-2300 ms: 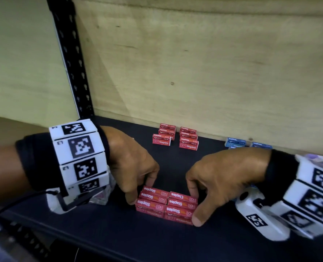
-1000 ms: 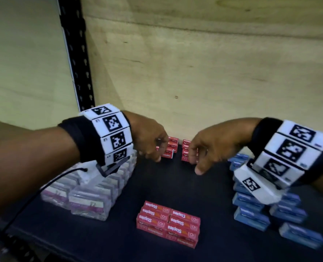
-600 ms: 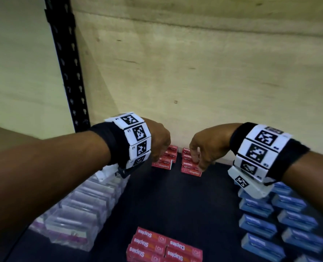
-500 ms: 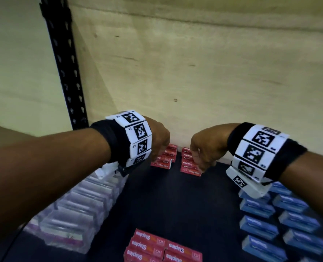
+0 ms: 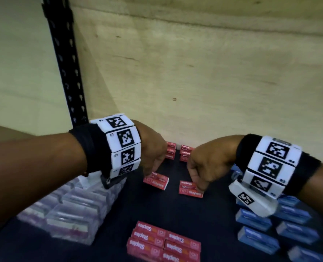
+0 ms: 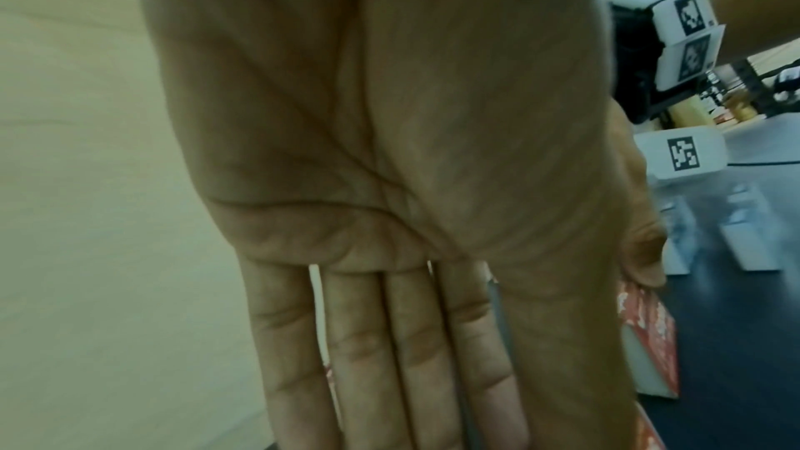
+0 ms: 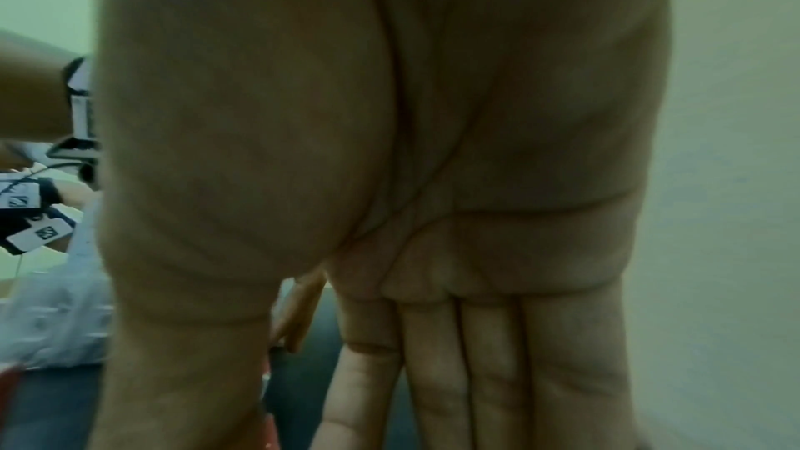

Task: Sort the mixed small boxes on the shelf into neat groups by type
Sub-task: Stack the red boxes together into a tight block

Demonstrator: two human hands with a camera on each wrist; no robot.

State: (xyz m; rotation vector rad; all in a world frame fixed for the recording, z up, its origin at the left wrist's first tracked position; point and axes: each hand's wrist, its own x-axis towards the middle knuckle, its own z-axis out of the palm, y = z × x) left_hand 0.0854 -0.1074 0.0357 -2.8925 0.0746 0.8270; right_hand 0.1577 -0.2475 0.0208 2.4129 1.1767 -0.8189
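Note:
On the dark shelf [image 5: 153,208], my left hand [image 5: 151,172] pinches a red staples box [image 5: 156,183] from above. My right hand [image 5: 197,184] pinches a second red staples box [image 5: 190,189] beside it. Both boxes are in front of two short stacks of red boxes [image 5: 177,153] by the back wall. In the left wrist view the fingers [image 6: 389,355] point straight down, with the red box [image 6: 649,348] by the thumb. In the right wrist view the palm hides nearly all of its box. A flat group of red staples boxes [image 5: 164,242] lies at the front.
Clear boxes with purple labels [image 5: 72,210] are packed along the left. Several blue boxes [image 5: 270,233] lie in rows on the right, under my right wrist. A black perforated upright [image 5: 66,69] and a plywood back wall [image 5: 204,82] bound the shelf.
Both hands were at the back red stacks; each has since come toward the front with one red box. The front red group has not moved.

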